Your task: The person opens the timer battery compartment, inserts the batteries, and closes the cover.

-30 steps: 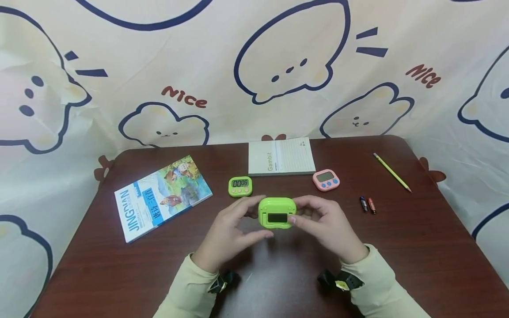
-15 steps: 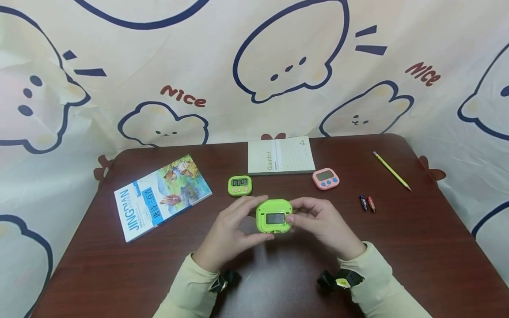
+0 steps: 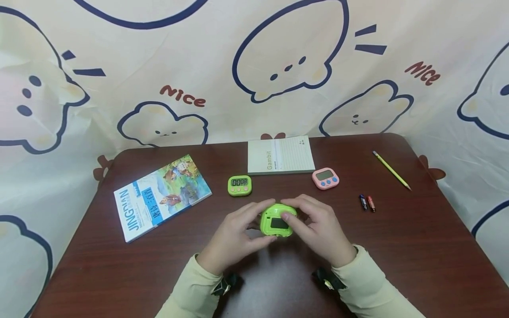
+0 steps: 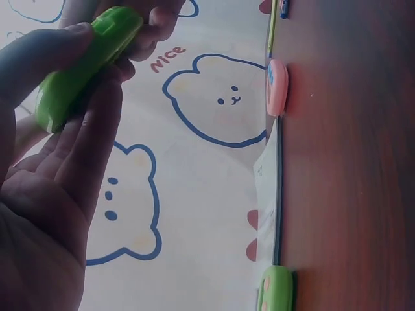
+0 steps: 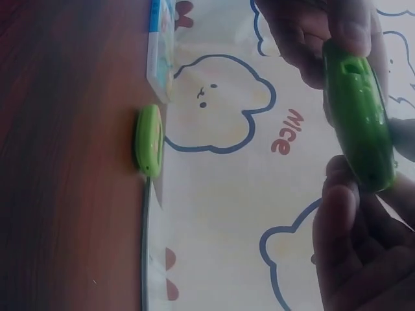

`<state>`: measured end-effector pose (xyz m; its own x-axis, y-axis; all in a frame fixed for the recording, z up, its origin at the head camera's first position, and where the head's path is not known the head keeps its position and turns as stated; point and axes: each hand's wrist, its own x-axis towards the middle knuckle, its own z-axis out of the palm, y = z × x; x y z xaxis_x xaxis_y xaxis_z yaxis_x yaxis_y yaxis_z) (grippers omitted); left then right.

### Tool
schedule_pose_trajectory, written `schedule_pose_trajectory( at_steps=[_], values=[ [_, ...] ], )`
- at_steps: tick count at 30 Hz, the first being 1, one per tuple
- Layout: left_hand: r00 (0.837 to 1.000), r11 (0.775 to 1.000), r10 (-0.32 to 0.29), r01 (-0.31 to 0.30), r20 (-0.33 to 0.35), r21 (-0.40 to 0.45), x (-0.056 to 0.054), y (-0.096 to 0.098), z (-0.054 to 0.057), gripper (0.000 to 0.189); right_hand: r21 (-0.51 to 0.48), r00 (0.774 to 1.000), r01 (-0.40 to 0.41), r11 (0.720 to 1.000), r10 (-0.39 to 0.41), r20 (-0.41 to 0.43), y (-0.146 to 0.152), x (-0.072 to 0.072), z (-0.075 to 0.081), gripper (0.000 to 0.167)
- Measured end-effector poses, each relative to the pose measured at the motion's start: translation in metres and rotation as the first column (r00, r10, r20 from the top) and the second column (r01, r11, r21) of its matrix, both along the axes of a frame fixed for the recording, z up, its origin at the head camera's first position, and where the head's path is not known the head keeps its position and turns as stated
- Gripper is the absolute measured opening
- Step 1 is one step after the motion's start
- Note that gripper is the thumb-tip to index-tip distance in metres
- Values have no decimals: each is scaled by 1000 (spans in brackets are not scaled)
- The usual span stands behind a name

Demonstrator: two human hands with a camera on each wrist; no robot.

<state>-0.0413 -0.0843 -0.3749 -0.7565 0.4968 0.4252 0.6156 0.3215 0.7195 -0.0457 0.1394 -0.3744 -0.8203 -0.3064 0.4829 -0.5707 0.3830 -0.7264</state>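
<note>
Both hands hold a green digital timer [image 3: 273,223] above the table, its side with a dark rectangle facing up. My left hand [image 3: 240,230] grips its left end between thumb below and fingers above; in the left wrist view the timer [image 4: 87,71] appears edge-on. On the other side, my right hand [image 3: 318,225] pinches it, thumb lying on the upward face by the dark rectangle and fingers at the top edge. A slot shows near one end of the timer [image 5: 360,120] in the right wrist view. Behind the hands lies another green timer [image 3: 240,186] with lit digits.
A pink timer [image 3: 325,179] sits right of centre, beside a Gambit notebook [image 3: 292,154] at the back. An illustrated book [image 3: 159,201] lies at the left. At right are a yellow-green pencil [image 3: 391,170], a dark battery [image 3: 363,202] and a red battery [image 3: 371,204].
The held timer has tilted and come slightly nearer the body. My right thumb has shifted up and left over its face, and the right fingers now reach its top edge.
</note>
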Motion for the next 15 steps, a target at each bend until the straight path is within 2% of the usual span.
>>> schedule_pose_trajectory(
  at_steps=[11, 15],
  values=[
    [997, 1000, 8, -6, 75, -23, -1, 0, -2, 71, 83, 997, 69, 994, -66, -33, -3, 0, -1, 17],
    [992, 1000, 2, -1, 128, -9, -1, 2, -4, 72, 66, 995, 87, 994, -83, -58, -1, -2, -2, 14]
  ],
)
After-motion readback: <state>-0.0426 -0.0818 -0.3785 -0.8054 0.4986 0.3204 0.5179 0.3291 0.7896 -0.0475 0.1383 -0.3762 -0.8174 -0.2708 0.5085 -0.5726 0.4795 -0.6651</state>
